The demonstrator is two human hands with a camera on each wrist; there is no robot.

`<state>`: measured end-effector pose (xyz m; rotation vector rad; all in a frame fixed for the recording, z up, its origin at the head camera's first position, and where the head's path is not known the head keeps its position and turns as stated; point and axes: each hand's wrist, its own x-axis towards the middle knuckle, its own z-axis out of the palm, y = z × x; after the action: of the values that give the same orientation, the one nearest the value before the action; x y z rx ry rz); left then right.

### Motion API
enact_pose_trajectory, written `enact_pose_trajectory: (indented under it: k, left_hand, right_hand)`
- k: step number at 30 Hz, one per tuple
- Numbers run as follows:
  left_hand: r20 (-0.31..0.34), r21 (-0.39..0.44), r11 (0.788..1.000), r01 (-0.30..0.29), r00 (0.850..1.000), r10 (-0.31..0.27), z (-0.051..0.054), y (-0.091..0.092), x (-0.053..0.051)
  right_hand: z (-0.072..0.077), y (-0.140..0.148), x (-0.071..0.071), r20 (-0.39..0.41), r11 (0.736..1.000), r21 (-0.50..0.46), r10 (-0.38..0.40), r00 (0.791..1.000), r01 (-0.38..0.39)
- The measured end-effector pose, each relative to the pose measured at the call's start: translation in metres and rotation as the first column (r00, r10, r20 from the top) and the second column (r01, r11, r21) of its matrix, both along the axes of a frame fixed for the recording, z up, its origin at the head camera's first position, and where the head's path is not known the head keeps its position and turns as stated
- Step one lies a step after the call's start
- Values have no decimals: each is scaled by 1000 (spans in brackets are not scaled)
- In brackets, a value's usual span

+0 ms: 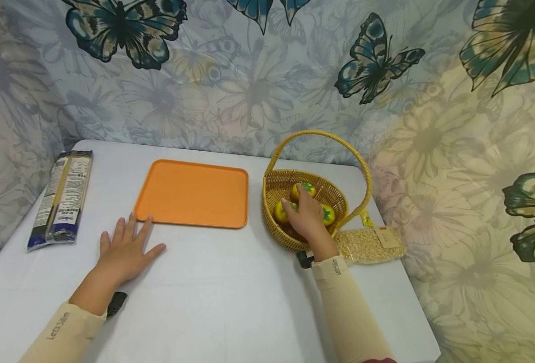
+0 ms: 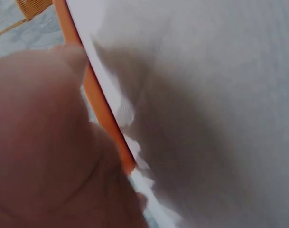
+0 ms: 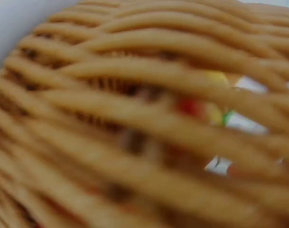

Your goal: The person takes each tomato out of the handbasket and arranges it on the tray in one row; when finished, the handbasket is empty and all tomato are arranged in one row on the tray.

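Observation:
My right hand [image 1: 307,217] reaches into a wicker basket [image 1: 278,237] with a tall arched handle. Thumb and index finger are spread over yellow persimmon-like fruits with green tops; the other fingers are hidden. One fruit [image 1: 310,188] lies by the index finger, another [image 1: 280,213] by the thumb, a third [image 1: 328,215] to the hand's right. The right wrist view shows mostly blurred basket weave [image 3: 135,114]. My left hand [image 1: 123,254] lies with fingers spread on the white table, fingertips at the near-left edge of an orange tray [image 1: 195,194]. In the left wrist view the tray's rim [image 2: 104,111] shows past the hand.
Two long printed packets [image 1: 61,199] lie side by side at the table's left. Right of the basket is a clear bag of pale grains [image 1: 367,247] with a label, and a small yellow item [image 1: 365,218] beside it. A butterfly-patterned cloth [image 1: 258,91] hangs behind the table.

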<state>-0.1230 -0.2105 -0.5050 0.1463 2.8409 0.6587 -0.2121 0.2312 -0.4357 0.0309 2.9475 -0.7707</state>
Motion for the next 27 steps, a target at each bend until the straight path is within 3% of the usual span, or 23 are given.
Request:
enact_pose_trajectory:
  k: [4, 12, 27]
  left_hand:
    - [48, 15, 1000, -4, 999, 4, -1, 0, 3]
    - [73, 40, 999, -21, 997, 18, 2, 1, 4]
    - [98, 21, 1000, -20, 995, 18, 2, 3, 2]
  right_hand:
    - [-7, 3, 3, 11, 1000, 17, -1, 1000, 0]
    - [-15, 3, 2, -35, 999, 30, 34, 999, -33]
    - [-18, 3, 3, 21, 996, 60, 57, 998, -58]
